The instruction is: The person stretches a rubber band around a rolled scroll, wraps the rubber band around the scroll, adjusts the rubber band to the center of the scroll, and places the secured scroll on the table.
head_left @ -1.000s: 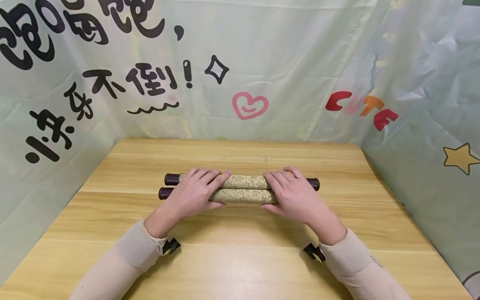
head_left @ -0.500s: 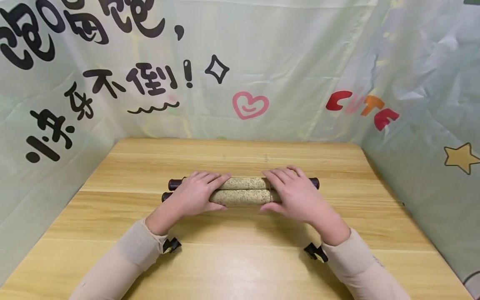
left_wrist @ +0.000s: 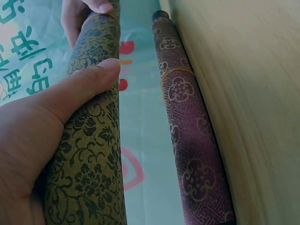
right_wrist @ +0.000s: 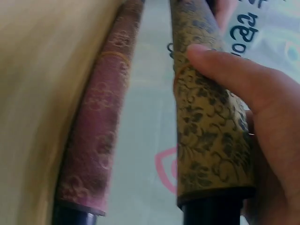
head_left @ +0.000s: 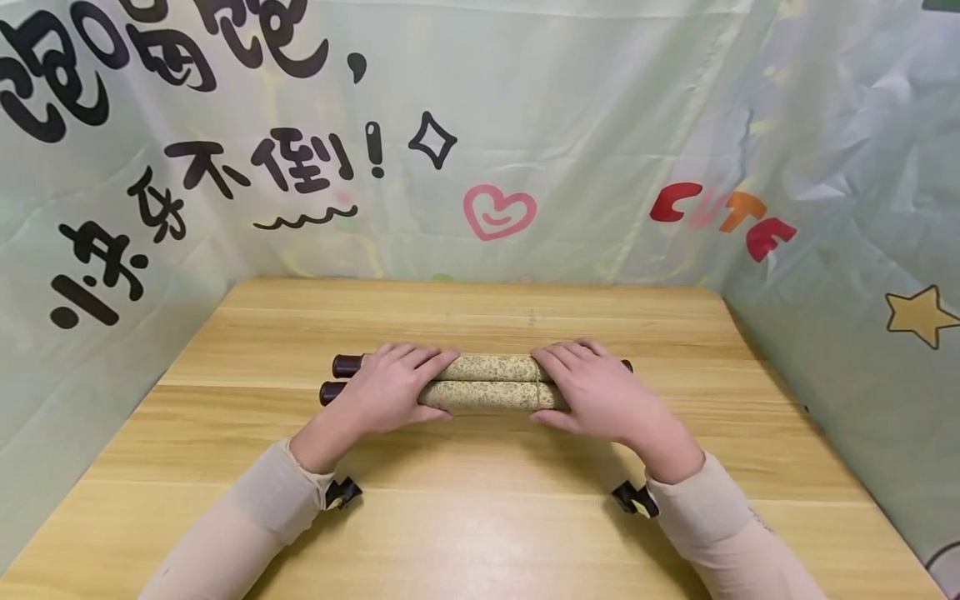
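Note:
Two hanging scrolls with yellow patterned cloth, the far scroll [head_left: 495,367] and the near scroll [head_left: 487,395], lie side by side between my hands. Dark knobs end them on the left. My left hand [head_left: 386,390] grips both across the left part, thumb at the near side. Likewise my right hand [head_left: 596,392] grips the right part, hiding most of that end. A thin cord shows beside its fingers. In the left wrist view a purple patterned scroll [left_wrist: 192,126] rests on the table, apart from and below the yellow near scroll [left_wrist: 93,140]; the head view does not show it.
The wooden table [head_left: 480,517] spans the foreground. Printed cloth [head_left: 600,125] walls its back and both sides. Small black devices [head_left: 343,493] sit at both wrists.
My right hand has slid slightly to the right, covering more of the right ends and exposing the cord. The yellow scrolls have shifted very slightly. My left hand has barely moved.

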Tool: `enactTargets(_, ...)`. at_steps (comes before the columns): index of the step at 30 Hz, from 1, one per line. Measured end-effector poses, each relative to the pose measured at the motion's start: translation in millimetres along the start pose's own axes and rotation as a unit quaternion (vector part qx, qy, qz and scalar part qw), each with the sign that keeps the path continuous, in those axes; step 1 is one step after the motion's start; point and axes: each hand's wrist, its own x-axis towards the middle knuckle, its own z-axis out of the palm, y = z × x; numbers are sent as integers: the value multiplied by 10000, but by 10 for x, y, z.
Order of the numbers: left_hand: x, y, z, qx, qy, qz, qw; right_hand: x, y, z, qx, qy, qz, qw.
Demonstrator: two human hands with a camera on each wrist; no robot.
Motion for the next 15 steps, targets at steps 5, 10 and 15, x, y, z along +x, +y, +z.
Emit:
enactTargets(5, 4, 7, -4, 50, 98, 53, 9999, 17, -36, 69, -267, 423, -188, 9986)
enactTargets(10, 11, 48, 0, 103, 147, 81, 9998, 66, -129, 107, -353, 462, -234, 9980)
enactTargets(15, 12, 124, 22, 29, 17, 237, 9997, 136, -272, 155, -256, 428, -532, 9973)
